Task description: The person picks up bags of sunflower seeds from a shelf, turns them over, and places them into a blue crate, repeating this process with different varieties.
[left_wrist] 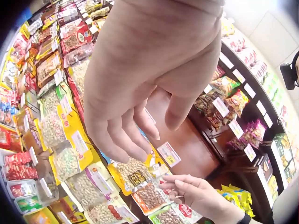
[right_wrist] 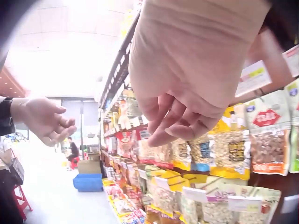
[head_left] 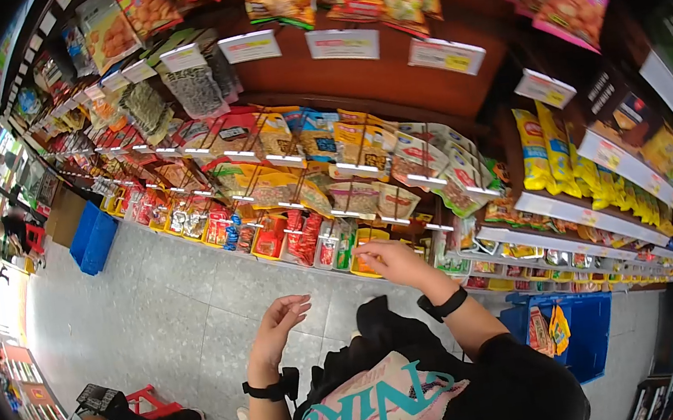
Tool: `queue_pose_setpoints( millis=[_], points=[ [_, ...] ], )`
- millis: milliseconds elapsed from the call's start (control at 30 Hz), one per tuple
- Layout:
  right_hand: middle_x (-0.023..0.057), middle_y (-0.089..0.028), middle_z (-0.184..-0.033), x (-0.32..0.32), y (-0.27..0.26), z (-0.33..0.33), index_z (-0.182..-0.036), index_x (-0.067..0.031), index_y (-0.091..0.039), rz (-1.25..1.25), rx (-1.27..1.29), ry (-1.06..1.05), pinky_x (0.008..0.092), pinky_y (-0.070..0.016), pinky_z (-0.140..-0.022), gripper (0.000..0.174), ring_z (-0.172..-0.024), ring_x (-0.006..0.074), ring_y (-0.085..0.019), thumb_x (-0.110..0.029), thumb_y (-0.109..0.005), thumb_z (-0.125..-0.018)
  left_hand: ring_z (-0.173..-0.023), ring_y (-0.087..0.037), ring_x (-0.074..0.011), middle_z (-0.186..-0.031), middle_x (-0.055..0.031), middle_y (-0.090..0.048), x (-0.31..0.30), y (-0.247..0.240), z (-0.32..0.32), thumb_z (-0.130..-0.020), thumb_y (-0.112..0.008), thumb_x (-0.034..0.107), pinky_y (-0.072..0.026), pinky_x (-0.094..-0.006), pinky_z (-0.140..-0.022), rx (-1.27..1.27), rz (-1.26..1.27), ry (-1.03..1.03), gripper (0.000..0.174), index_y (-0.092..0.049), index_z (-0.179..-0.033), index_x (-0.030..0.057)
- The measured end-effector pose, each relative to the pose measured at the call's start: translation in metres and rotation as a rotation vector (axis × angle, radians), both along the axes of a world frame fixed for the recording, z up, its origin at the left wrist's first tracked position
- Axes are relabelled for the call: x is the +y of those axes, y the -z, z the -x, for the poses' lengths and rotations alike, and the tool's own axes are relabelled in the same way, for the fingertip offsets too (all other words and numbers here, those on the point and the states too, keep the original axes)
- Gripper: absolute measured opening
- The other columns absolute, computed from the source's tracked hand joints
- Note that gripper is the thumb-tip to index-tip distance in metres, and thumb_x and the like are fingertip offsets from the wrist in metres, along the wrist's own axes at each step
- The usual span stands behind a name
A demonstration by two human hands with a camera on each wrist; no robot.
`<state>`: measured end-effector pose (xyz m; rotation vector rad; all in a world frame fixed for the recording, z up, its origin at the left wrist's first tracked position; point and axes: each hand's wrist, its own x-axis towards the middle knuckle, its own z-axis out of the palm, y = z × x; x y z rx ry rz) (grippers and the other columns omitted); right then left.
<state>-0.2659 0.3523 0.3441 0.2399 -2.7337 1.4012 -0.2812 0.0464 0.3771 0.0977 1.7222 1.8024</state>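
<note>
My left hand (head_left: 277,328) is held in the air in front of my body, its fingers loosely bent and nothing in them. Further right, my right hand (head_left: 398,263) reaches toward the snack shelves, also holding nothing. In the right wrist view the fingers of my right hand (right_wrist: 187,88) hang loosely curled, overlapping hanging bags of nuts. Near it there are a yellow nut bag (right_wrist: 231,151) and a white pouch with a red label (right_wrist: 267,119). The left wrist view shows my left hand (left_wrist: 154,65) large in front of rows of bagged nuts.
Price tags (head_left: 341,44) jut out along the shelf fronts. Yellow bags (head_left: 546,151) stand on the right shelf. A blue basket (head_left: 602,337) with several packs sits on the floor at right, and a blue crate (head_left: 95,240) at far left. A person sits near a red stool (head_left: 155,404).
</note>
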Motion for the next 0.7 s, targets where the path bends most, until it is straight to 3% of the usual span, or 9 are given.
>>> queue_pose_setpoints(
  millis=[333,567,700],
  points=[
    [0.0128,-0.066,-0.099,-0.075,-0.065,0.129,-0.113,-0.0071,-0.064,0.132,0.116,-0.251,0.0356,-0.0504,-0.075,0.023,-0.088,0.0289,-0.065,-0.016,-0.055,-0.094,-0.113,-0.059,-0.0213,-0.122,-0.0123,-0.061,-0.037,-0.018,0.110,-0.095,-0.057,0.020,-0.0456,-0.0320,-0.096,0.080,-0.002,-0.103,0.029,-0.055,-0.117,0.0011],
    [0.0111,-0.067,-0.098,-0.077,-0.087,0.199,-0.115,-0.0070,-0.064,0.244,0.114,-0.165,0.0315,-0.0507,-0.071,0.024,-0.085,0.0224,-0.065,-0.014,-0.055,-0.094,-0.111,-0.059,-0.0208,-0.119,-0.0120,-0.062,-0.040,-0.041,0.225,-0.095,-0.057,0.017,-0.0466,-0.0321,-0.095,0.161,-0.018,-0.017,0.028,-0.055,-0.117,0.0005],
    [0.0115,-0.068,-0.098,-0.079,-0.098,0.223,-0.115,-0.0040,-0.063,0.296,0.136,-0.152,0.0315,-0.0509,-0.071,0.024,-0.081,0.0225,-0.065,-0.013,-0.055,-0.094,-0.112,-0.059,-0.0184,-0.118,-0.0102,-0.062,-0.041,-0.059,0.269,-0.096,-0.057,0.015,-0.0455,-0.0311,-0.095,0.202,-0.125,0.005,0.026,-0.054,-0.118,0.0019]
  ],
)
